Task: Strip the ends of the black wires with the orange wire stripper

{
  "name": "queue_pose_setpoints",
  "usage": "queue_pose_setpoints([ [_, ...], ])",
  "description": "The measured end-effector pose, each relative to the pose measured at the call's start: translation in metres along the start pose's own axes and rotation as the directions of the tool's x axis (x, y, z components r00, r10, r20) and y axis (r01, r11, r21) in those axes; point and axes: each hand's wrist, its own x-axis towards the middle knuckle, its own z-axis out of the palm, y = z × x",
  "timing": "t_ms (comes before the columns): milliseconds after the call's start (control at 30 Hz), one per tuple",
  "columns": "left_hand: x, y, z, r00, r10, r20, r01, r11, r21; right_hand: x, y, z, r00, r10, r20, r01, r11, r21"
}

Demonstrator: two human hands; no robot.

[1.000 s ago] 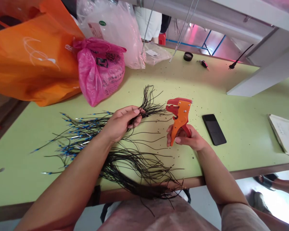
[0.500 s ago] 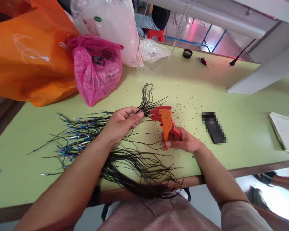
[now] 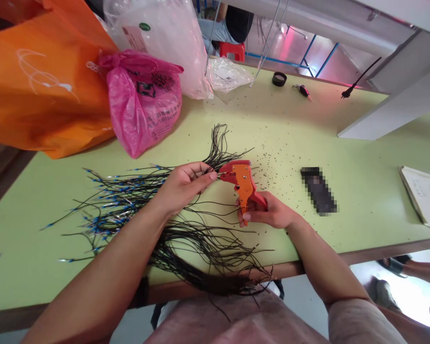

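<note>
Left hand: The left hand (image 3: 184,188) sits mid-worktop, its left fingers (image 3: 200,173) curled together and clamped on a bunch of black wires (image 3: 197,234).

Right hand: The right hand (image 3: 272,214) sits just to the right, its right fingers (image 3: 249,218) clamped around the grip of an orange wire stripper (image 3: 242,184).

Tool: The stripper stands tilted, its red head just beside the left fingertips. Wire ends reach the head, but whether they enter it is too small to tell.

Wires: The loose lengths fan across the worktop (image 3: 32,239) and droop over its near edge. Blue crimp terminals (image 3: 111,203) tip the ends spread towards the left.

Worktop: This pale green surface is dotted with black specks (image 3: 272,162). A pixelated dark rectangle (image 3: 318,191) lies right of the stripper, and sheets of paper (image 3: 421,196) lie at the right edge.

Far edge: An orange carrier bag (image 3: 46,81), a pink plastic bag (image 3: 143,105) and a clear plastic bag (image 3: 157,43) crowd the far left corner. A roll of black tape (image 3: 279,79) lies further right.
</note>
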Motion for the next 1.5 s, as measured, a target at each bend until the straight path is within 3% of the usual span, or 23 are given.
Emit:
queue_pose_setpoints([
  [367, 0.000, 0.001, 0.001, 0.999, -0.006, 0.043, 0.007, 1.000, -0.008, 0.009, 0.007, 0.012, 0.995, 0.014, -0.099, -0.013, 1.000, 0.011],
  [633, 0.000, -0.005, 0.001, 0.999, 0.043, -0.015, -0.043, 0.999, 0.017, 0.015, 0.012, 0.023, 0.972, 0.033, -0.233, -0.040, 0.999, -0.025],
  [800, 0.000, -0.008, 0.004, 0.997, 0.064, -0.030, -0.065, 0.998, -0.017, 0.016, 0.010, 0.032, 0.943, 0.034, -0.330, -0.066, 0.994, -0.088],
  [933, 0.000, -0.007, 0.007, 0.996, 0.073, -0.041, -0.074, 0.997, -0.016, 0.016, 0.011, 0.035, 0.895, 0.024, -0.445, -0.093, 0.987, -0.134],
  [1133, 0.000, 0.002, 0.010, 0.996, 0.038, -0.080, -0.049, 0.989, -0.136, 0.016, 0.007, 0.024, 0.938, -0.160, -0.307, 0.138, 0.986, -0.092],
  [1300, -0.002, 0.013, 0.006, 0.995, 0.024, -0.093, -0.041, 0.982, -0.185, 0.012, -0.001, 0.006, 0.862, -0.228, -0.452, 0.240, 0.970, -0.031],
  [1400, -0.005, 0.012, 0.007, 0.997, 0.028, -0.078, -0.037, 0.993, -0.111, 0.011, -0.006, 0.003, 0.814, -0.231, -0.533, 0.241, 0.969, -0.053],
  [1500, -0.008, 0.008, 0.011, 0.997, 0.065, -0.053, -0.064, 0.998, 0.010, 0.010, -0.009, 0.008, 0.804, -0.250, -0.540, 0.258, 0.964, -0.062],
])
